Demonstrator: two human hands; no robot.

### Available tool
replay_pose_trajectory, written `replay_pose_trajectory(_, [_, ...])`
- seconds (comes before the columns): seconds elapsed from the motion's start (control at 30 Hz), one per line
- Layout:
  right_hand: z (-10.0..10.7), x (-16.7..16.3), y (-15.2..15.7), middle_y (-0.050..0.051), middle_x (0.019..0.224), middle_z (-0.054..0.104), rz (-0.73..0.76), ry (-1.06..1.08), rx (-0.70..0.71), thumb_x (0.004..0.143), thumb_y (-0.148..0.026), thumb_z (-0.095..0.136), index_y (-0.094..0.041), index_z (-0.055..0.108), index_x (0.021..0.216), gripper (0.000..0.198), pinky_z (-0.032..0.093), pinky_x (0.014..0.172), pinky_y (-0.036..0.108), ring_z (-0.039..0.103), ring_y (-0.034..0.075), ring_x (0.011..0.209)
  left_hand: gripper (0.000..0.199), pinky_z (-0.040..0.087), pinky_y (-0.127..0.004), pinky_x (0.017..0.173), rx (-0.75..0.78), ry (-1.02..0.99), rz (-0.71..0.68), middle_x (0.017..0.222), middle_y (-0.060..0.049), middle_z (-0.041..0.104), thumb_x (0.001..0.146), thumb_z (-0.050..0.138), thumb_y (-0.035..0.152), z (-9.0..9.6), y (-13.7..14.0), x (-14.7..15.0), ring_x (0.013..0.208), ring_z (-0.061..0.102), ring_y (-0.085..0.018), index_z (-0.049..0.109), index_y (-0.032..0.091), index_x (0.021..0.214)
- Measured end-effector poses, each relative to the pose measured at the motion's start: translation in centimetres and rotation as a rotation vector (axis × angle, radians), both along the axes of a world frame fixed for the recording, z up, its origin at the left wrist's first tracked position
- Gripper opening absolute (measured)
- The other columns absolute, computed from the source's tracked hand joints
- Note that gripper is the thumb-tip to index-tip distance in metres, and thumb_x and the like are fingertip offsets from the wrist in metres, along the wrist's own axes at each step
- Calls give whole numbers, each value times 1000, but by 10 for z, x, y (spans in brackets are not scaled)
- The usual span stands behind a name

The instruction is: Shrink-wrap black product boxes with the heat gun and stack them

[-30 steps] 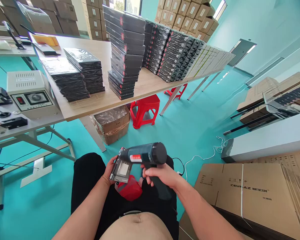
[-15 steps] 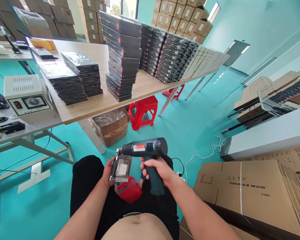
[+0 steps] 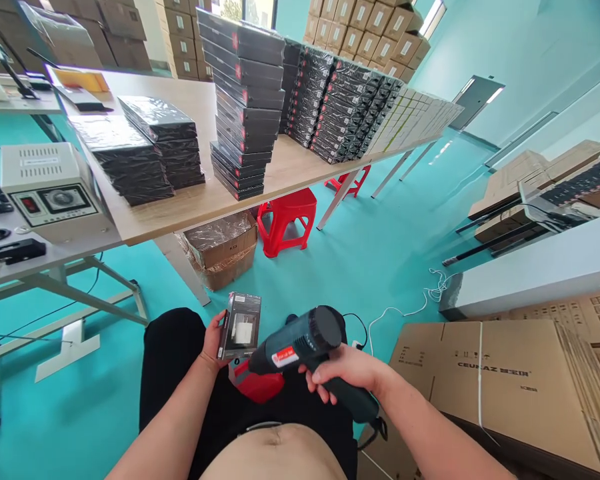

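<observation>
My left hand (image 3: 213,339) is closed on the left edge of a flat black box (image 3: 241,328) with a pale picture on its face, held tilted over my lap. In my right hand (image 3: 337,372) is a dark heat gun (image 3: 305,337) with a red and white label, gripped round its handle. Its nozzle points left and sits close by the box's lower right corner; I cannot tell whether they touch. Under both, a red stool seat (image 3: 260,385) shows between my legs.
A wooden table (image 3: 195,215) ahead bears tall stacks of black boxes (image 3: 245,107) and wrapped packs (image 3: 163,143). A beige control unit (image 3: 50,193) stands at left. Under the table are a carton (image 3: 225,250) and a red stool (image 3: 289,220). Flattened cartons (image 3: 480,387) lie at right, near a white cable (image 3: 420,307).
The heat gun has swung down, its nozzle going from the box's top edge to near its lower right corner, its handle turning right. The box now faces me more squarely.
</observation>
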State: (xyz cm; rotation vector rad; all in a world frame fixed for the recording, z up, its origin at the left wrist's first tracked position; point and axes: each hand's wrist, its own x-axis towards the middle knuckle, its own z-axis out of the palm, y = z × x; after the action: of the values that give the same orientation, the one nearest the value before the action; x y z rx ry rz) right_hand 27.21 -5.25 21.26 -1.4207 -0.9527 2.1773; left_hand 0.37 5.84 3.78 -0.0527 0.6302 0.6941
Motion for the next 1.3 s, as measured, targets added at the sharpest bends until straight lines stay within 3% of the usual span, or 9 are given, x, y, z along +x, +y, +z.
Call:
replay_pose_trajectory(0.07, [-1, -1, -4, 6, 75, 66, -16, -8, -1, 66, -22, 66, -11, 65, 99, 35, 47, 47, 23, 61, 14, 55, 51, 51, -46, 83, 23, -14, -12, 97, -14, 71, 81, 51, 46, 1, 0, -1, 96, 66, -32, 59, 11, 118])
replay_pose_trajectory(0.2, [-6, -3, -5, 4, 74, 66, -257, -114, 57, 69, -26, 63, -12, 65, 99, 33, 48, 49, 23, 59, 13, 55, 52, 51, -47, 84, 36, 0, -9, 99, -14, 71, 82, 49, 45, 4, -1, -2, 95, 66, -32, 58, 11, 120])
replay_pose_trajectory(0.37, [-6, -11, -12, 6, 75, 67, -123, 16, 0, 66, -24, 65, -11, 66, 93, 29, 47, 47, 24, 60, 14, 54, 52, 50, -49, 84, 13, -12, 15, 98, -14, 70, 81, 51, 47, 7, -1, 1, 95, 66, -33, 58, 12, 120])
replay_pose_trajectory(0.53, [-9, -13, -12, 5, 75, 67, -353, -92, 44, 68, -27, 64, -12, 64, 96, 32, 47, 47, 24, 59, 13, 55, 52, 50, -52, 83, 15, -16, 34, 101, -16, 69, 80, 54, 48, 6, -2, 1, 95, 66, -35, 58, 13, 118])
replay_pose_trajectory(0.7, [-3, -7, -17, 7, 76, 66, -220, 104, 4, 69, -25, 61, -10, 64, 99, 34, 45, 46, 23, 60, 13, 55, 42, 53, -45, 81, 64, 64, 172, 96, -13, 69, 80, 60, 44, 0, 0, 5, 88, 67, -28, 60, 15, 109])
replay_pose_trajectory(0.87, [-7, -15, -12, 5, 78, 65, -479, 59, 87, 71, -27, 60, -12, 63, 99, 31, 46, 47, 23, 60, 13, 58, 29, 54, -49, 78, 1, 180, 292, 85, -6, 67, 79, 62, 45, -12, 6, 9, 83, 66, -26, 56, 19, 92])
replay_pose_trajectory(1.03, [-13, -32, -8, 7, 79, 67, -373, 78, 77, 69, -28, 65, -11, 64, 97, 33, 47, 48, 25, 60, 14, 56, 29, 55, -48, 73, -39, 211, 292, 80, -6, 63, 79, 60, 47, -18, 7, 7, 79, 66, -26, 52, 20, 82])
replay_pose_trajectory(1.2, [-13, -42, -2, 5, 78, 66, -457, 17, 146, 72, -28, 63, -13, 65, 99, 31, 48, 51, 26, 61, 14, 58, 34, 55, -52, 74, -98, 199, 292, 84, -9, 62, 79, 58, 52, -19, 6, 6, 82, 65, -28, 49, 19, 83])
replay_pose_trajectory(1.3, [-14, -40, -1, 6, 78, 68, -362, -16, 108, 70, -27, 65, -12, 66, 97, 31, 47, 50, 26, 61, 14, 56, 33, 56, -48, 69, -101, 209, 289, 79, -7, 60, 80, 57, 51, -19, 7, 6, 75, 65, -26, 48, 20, 81])
